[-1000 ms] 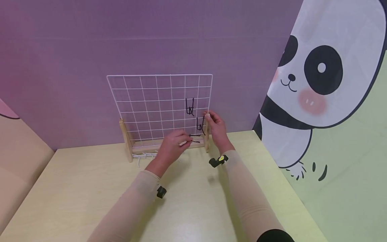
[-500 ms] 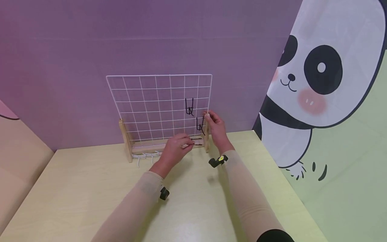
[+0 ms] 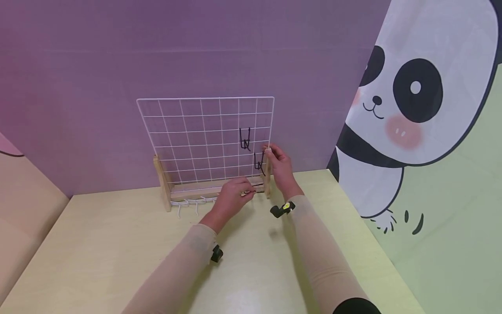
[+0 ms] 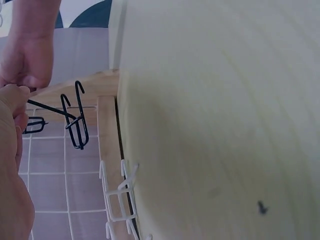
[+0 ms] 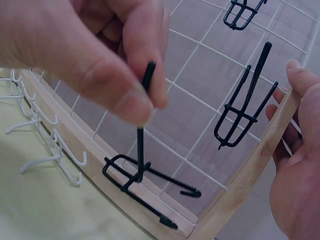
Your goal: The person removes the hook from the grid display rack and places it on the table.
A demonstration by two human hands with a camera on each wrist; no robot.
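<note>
Between thumb and fingertips, my left hand point(image 3: 234, 195) pinches the prong of a black wire hook point(image 5: 140, 147) low at the right end of a white wire grid point(image 3: 205, 98). The hook's two bent ends point toward the stand's right corner in the right wrist view. My right hand point(image 3: 281, 168) grips the right upright point(image 5: 240, 192) of the wooden stand, thumb at its top and fingers behind. Two more black hooks hang on the grid: an upper one point(image 3: 245, 143) and a lower one point(image 3: 259, 165) beside the right hand.
Several white wire hooks point(image 5: 57, 150) lie on the table point(image 3: 117, 244) along the front of the stand's base. The stand's left upright point(image 3: 161, 179) holds the other end of the grid. A purple wall point(image 3: 98, 109) rises behind, and a panda picture point(image 3: 417, 144) covers the right wall.
My left hand has moved right and slightly down, carrying the black hook toward the lower right corner of the stand. The right hand keeps its grip on the upright.
</note>
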